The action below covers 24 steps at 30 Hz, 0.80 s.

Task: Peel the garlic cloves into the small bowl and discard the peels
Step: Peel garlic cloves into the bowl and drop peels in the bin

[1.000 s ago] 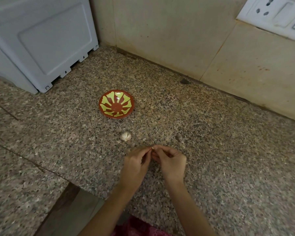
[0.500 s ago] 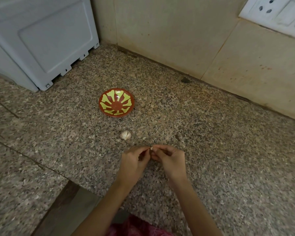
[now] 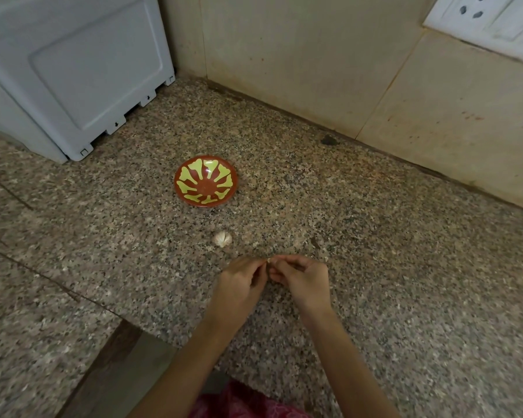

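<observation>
Two bare hands meet fingertip to fingertip over a speckled granite counter [image 3: 375,236], on the viewer's side of a small bowl [image 3: 206,185]; the left hand [image 3: 242,282] and the right hand [image 3: 302,279] are both curled, thumbs and forefingers pinching one garlic clove [image 3: 268,260] between them; only a pale speck of it shows at the fingertips, so which way its long axis runs cannot be told. The small bowl, red-brown with yellow-green petal shapes, sits beyond the hands and a little to the left, well apart from them; nothing shows inside it. Between the small bowl and the hands, nearer the hands, lies a loose garlic piece [image 3: 223,238], pale and papery, just beyond the left hand's knuckles.

By the look of it the peeling is at an early stage; no peeled clove has reached the small bowl. The coming drop turns on one relation: the small bowl lies forward and left of the pinch, so the left hand is the nearer carrier; its path would pass over the loose garlic piece.

Behind the small bowl and to its left stands a white appliance [image 3: 73,70]; far to its right, high on the tiled wall, is a socket plate [image 3: 480,16].
</observation>
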Available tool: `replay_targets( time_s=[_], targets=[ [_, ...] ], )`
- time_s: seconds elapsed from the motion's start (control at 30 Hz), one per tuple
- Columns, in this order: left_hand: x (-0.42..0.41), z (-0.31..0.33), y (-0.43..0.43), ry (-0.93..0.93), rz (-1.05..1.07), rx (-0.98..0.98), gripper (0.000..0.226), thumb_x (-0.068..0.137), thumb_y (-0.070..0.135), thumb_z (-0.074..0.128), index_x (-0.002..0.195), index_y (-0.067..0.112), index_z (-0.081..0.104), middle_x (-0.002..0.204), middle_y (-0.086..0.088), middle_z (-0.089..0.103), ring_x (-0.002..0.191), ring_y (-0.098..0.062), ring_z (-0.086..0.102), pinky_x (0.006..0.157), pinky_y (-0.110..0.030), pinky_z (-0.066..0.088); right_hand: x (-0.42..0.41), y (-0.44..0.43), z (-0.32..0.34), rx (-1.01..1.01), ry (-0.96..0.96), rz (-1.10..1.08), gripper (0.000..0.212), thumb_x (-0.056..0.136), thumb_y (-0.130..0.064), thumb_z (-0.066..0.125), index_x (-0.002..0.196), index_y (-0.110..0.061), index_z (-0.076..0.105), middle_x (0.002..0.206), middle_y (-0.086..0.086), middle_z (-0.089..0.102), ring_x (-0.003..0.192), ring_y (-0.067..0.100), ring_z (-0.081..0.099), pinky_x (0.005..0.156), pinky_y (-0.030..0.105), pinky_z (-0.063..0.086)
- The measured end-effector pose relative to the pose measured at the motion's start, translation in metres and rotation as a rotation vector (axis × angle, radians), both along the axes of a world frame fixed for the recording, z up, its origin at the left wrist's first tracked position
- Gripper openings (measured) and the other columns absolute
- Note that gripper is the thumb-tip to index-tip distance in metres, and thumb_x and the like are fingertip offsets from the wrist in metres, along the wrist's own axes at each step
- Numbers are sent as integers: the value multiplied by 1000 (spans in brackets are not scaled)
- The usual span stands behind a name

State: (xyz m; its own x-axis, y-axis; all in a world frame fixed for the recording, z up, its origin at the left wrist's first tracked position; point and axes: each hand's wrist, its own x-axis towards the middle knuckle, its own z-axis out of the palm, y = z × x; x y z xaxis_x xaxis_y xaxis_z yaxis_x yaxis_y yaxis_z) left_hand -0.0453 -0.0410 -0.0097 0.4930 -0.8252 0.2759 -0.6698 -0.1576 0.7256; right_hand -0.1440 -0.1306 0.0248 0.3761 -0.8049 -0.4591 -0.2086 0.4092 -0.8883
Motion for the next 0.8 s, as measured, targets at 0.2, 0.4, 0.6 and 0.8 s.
replay_targets(
  time_s=[0.2,0.4,0.6,0.8],
  targets=[
    [-2,3,0,73,64,-34,13,87,9,65,98,6,71,88,-2,71,75,-8,62,69,-26,53,0,-1,3,98,-77,-22,9,85,5,70,88,-2,75,85,14,76,80,22,74,72,23,58],
    [-4,10,-3,105,132,-68,16,80,-1,74,95,5,73,83,-2,73,68,-6,65,65,-21,54,-3,-3,0,101,-128,5,9,87,2,68,91,-2,75,86,14,76,76,18,72,70,21,57],
    [0,9,-6,158,188,-61,16,81,0,73,96,6,73,85,0,72,68,0,62,66,-3,47,-8,-7,0,76,-123,94,12,88,2,67,98,4,73,85,15,75,71,15,70,67,21,58],
    [2,6,-10,80,142,17,15,82,3,72,96,9,75,88,-1,74,71,-4,65,69,-19,54,-15,-13,-2,149,-142,40,9,86,3,68,90,-1,75,84,16,75,74,19,72,69,23,59]
  ],
)
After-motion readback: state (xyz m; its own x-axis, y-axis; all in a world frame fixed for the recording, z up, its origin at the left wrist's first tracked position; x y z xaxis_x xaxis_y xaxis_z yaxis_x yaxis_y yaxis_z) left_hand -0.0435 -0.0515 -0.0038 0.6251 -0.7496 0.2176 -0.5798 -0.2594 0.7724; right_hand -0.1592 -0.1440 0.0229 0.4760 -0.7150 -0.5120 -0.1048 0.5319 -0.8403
